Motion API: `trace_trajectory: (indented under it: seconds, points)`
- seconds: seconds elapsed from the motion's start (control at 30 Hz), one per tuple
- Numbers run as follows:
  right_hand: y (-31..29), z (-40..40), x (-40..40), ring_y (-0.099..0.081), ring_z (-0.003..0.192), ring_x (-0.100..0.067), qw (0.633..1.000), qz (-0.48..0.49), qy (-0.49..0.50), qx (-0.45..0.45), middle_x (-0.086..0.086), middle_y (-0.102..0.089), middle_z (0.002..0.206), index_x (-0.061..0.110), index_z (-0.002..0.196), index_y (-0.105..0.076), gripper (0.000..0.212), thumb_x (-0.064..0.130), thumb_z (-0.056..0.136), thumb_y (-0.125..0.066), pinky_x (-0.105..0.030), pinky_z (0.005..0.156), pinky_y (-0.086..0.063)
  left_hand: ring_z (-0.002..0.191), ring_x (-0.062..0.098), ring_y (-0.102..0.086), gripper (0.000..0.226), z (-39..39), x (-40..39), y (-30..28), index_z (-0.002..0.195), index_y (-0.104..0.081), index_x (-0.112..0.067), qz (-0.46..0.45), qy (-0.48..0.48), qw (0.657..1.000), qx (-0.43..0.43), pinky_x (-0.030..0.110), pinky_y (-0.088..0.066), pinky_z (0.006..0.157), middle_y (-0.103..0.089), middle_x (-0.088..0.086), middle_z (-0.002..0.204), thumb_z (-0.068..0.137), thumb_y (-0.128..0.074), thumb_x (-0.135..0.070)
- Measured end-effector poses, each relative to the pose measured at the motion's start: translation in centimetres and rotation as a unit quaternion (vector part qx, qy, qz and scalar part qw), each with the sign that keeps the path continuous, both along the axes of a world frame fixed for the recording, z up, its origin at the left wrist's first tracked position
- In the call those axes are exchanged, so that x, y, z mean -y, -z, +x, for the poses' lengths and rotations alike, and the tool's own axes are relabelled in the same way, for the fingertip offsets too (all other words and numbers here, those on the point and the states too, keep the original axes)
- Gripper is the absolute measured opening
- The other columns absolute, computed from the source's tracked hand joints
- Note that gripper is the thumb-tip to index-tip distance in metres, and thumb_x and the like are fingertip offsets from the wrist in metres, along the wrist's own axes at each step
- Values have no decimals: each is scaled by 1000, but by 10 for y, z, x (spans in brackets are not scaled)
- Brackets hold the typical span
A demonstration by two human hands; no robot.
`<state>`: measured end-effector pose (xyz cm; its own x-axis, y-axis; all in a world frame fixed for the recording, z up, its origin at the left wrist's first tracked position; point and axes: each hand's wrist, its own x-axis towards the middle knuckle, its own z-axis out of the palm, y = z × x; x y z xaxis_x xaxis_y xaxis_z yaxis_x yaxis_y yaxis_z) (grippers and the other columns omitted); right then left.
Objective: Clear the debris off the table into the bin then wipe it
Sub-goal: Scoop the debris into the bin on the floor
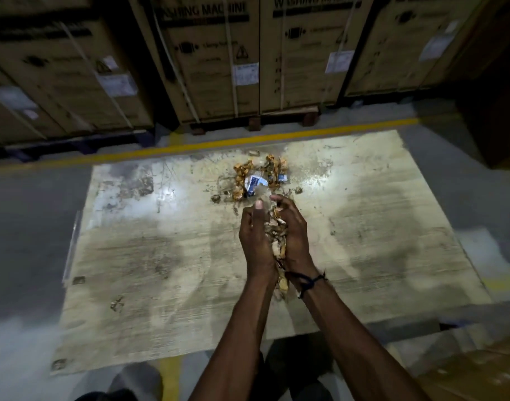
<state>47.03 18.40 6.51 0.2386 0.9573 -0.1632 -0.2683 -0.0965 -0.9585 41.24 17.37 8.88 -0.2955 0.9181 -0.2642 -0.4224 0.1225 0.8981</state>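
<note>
Because the left hand and right hand are only cupped together around a loose scoop of scraps, bits could slip out through the gap at the wrists, where some already hang low above the table. That handful runs lengthwise away from the person. Farther off, the remaining pile lies near the table's far edge, spread roughly side to side. No bin is visible.

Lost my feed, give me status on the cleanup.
Left hand, right hand cupped together around debris scraps. Debris pile remains on table. Bin not in view.
</note>
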Motion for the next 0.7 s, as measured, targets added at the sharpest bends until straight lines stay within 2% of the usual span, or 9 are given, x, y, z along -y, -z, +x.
trace_trajectory:
  seconds: [0.07,0.17,0.2,0.3,0.33,0.4,0.47,0.57,0.7]
  points:
    - [-25,-6,2,-64,123,-21,1000,13,-6,-7,-8,-69,129,9,117,-68,32,22,94,-49,-35,99,-52,94,8,-67,14,-6,1,-21,100,-73,-22,3,-10,1000,11,32,-51,87,-73,-11,95,104,-62,-30]
    - [-58,-14,1,-62,122,-37,999,31,-20,-40,-12,-67,116,11,106,-69,25,30,95,-57,-48,103,-50,86,13,-60,18,-12,3,-50,86,-65,-22,21,-17,1000,9,33,-47,81,-63,-3,87,103,-66,-28]
    - [-69,-16,2,-65,119,-35,998,31,-26,-55,-11,-68,111,10,105,-69,24,31,97,-61,-48,102,-51,87,16,-59,20,-15,4,-57,85,-63,-19,27,-19,999,10,36,-47,81,-61,1,88,102,-67,-28]
    - [-101,-20,3,-70,94,-12,996,42,-35,-64,-4,-70,96,0,103,-67,18,16,104,-60,-25,83,-54,94,21,-63,23,-19,4,-78,98,-60,-9,54,-43,998,1,42,-49,84,-64,7,97,102,-68,-30]
    - [-107,-22,2,-70,94,-14,996,45,-43,-63,-6,-71,97,-4,103,-67,20,15,103,-60,-25,82,-54,98,20,-66,22,-21,3,-84,106,-60,-9,61,-54,997,-2,42,-50,86,-67,7,104,102,-68,-29]
    - [-117,-25,0,-69,100,-23,994,60,-61,-66,-12,-71,101,-10,102,-65,29,19,100,-67,-32,88,-55,107,16,-70,23,-23,4,-99,123,-62,-14,68,-82,994,1,30,-54,87,-71,3,117,103,-66,-23]
    - [-126,-27,-3,-68,104,-26,993,58,-77,-71,-12,-72,98,-5,92,-64,28,22,95,-72,-37,91,-54,110,9,-70,26,-23,4,-109,129,-67,-14,67,-105,992,-6,22,-54,87,-73,-3,119,104,-63,-19]
    - [-141,-29,-5,-68,96,-20,988,67,-107,-84,-5,-71,90,8,80,-62,21,11,99,-68,-31,87,-53,107,16,-71,19,-26,4,-120,115,-74,-11,75,-129,989,-15,28,-55,88,-76,1,112,104,-64,-22]
    - [-156,-40,-12,-60,84,-17,982,76,-151,-89,1,-61,84,12,88,-54,16,9,102,-61,-31,80,-48,88,12,-68,15,-33,4,-138,97,-71,-12,79,-165,983,-6,24,-54,76,-73,-2,91,103,-63,-23]
